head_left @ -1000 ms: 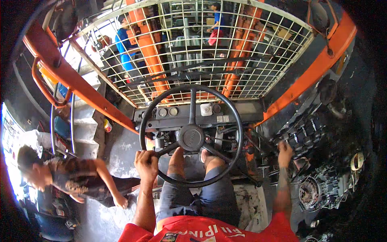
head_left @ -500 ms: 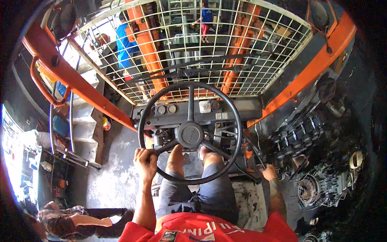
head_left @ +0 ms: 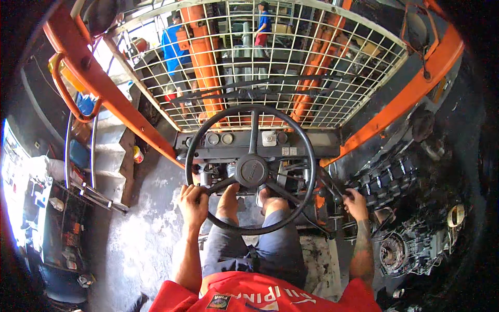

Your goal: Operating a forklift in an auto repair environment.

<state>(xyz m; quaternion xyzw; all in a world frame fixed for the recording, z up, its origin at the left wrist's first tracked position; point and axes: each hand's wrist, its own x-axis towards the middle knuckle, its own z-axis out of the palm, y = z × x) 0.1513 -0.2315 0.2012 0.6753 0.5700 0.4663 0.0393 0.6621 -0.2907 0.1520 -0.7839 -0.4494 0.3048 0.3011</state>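
Note:
A black three-spoke steering wheel (head_left: 251, 170) stands in front of my lap. My left hand (head_left: 193, 204) is closed around the left lower part of its rim, knuckles up. To the right of the wheel, several slim control levers with dark knobs (head_left: 337, 199) rise beside the dashboard. My right hand (head_left: 355, 204) is at these levers with its fingers curled in around the outermost lever, whose knob is mostly hidden by them. Both my feet (head_left: 264, 197) are down by the pedal area under the wheel, partly covered by it.
A pale wire-mesh guard (head_left: 270, 67) stands ahead between orange frame posts (head_left: 384, 117), with an orange mast (head_left: 205, 62) behind it. Beyond are a person in blue (head_left: 174, 47) and another person (head_left: 262, 26). Steps (head_left: 112, 166) rise left; greasy engine parts (head_left: 410, 249) lie right.
My right hand has moved forward, with the lever. My left hand stays on the wheel rim. The view has shifted slightly, and the person at lower left has almost gone from view.

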